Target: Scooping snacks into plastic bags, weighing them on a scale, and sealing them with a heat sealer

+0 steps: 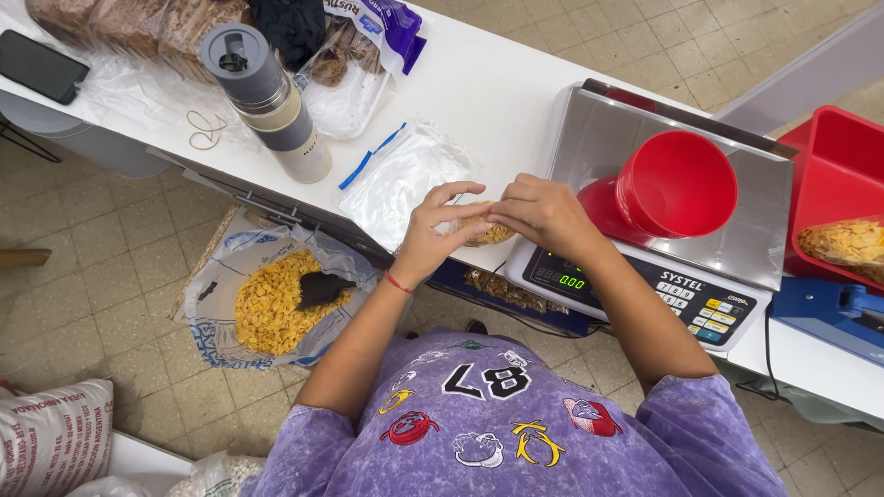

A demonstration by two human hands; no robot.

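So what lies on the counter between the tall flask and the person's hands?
In the head view, a clear plastic bag with a blue strip lies flat between the flask and the hands.

Beside the steel-grey scale (737, 216), everything is loud: a bright red funnel (677, 184) on its pan, a red tray (833, 170) to its right, green digits glowing on its front. Left of the scale, golden-yellow flakes (267, 304) fill a white-and-blue sack (216, 276) below a white counter (488, 87).
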